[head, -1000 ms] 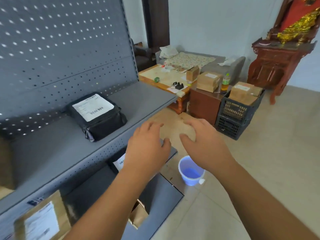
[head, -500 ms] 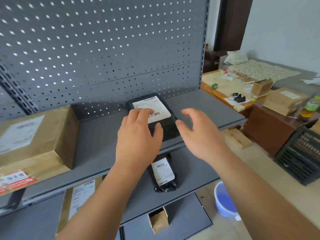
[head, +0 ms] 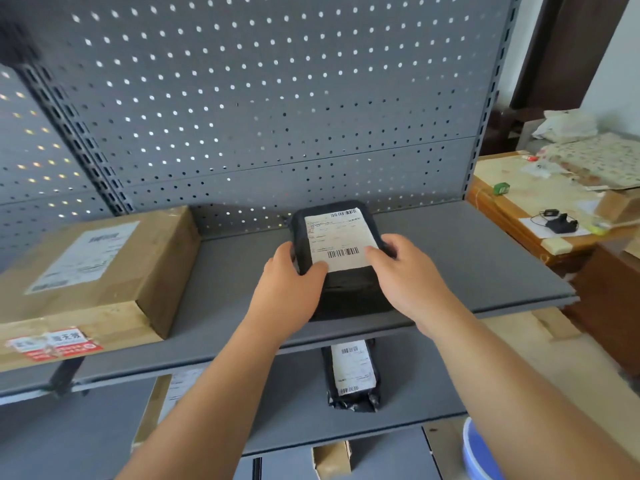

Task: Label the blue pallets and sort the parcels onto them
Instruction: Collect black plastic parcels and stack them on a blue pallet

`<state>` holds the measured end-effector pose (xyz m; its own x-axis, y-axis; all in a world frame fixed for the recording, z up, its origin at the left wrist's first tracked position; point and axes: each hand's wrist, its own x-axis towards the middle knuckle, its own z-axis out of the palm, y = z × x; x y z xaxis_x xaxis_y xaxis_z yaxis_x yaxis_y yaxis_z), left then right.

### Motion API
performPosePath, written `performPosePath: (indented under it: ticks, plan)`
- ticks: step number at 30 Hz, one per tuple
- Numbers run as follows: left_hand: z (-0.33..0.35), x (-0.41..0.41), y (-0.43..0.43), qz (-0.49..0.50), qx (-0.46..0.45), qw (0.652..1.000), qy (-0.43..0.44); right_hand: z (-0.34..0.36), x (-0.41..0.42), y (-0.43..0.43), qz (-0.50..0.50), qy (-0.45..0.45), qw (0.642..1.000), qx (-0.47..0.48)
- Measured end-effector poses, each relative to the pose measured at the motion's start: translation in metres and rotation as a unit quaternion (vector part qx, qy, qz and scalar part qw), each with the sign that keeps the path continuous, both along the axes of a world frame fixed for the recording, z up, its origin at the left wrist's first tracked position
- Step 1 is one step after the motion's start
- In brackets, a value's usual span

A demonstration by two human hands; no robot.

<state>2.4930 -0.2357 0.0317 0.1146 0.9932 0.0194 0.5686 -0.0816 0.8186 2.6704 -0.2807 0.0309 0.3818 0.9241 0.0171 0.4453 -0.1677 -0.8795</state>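
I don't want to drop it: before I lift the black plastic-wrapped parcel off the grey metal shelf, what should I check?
1. Left hand grips the black plastic-wrapped parcel at its left edge: ok.
2. Right hand grips its right edge: ok.
3. White shipping label faces up: ok.
4. Brown cardboard box sits apart, leftward on the grey metal shelf: ok.
5. Blue pallet to receive it: cannot tell, none in view.

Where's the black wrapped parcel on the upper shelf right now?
In the head view, the black plastic-wrapped parcel sits mid-frame on the grey metal shelf, gripped between the left hand and right hand, right of the large brown cardboard box.
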Motion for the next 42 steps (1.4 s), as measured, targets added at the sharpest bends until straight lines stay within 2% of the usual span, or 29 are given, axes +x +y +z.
performPosePath:
  ticks: [6, 14, 24, 30, 42]
  plan:
    - [0.002, 0.011, 0.001, 0.028, -0.059, 0.998, -0.018, -0.001, 0.008, 0.01, 0.021, 0.083, 0.996, -0.028]
    - [0.007, 0.022, -0.01, 0.058, -0.089, 0.992, -0.072, 0.0, 0.012, 0.013, 0.048, 0.155, 0.987, -0.02]
    - [0.025, 0.026, -0.039, 0.129, -0.028, 0.972, -0.193, 0.015, 0.017, 0.004, 0.104, 0.222, 0.968, 0.045]
    - [0.025, 0.012, -0.069, 0.187, -0.013, 0.951, -0.244, 0.015, 0.001, -0.006, 0.175, 0.25, 0.95, 0.057]
    - [0.042, -0.1, -0.158, 0.353, 0.069, 0.885, -0.295, 0.038, -0.129, -0.037, 0.371, 0.264, 0.888, 0.063]
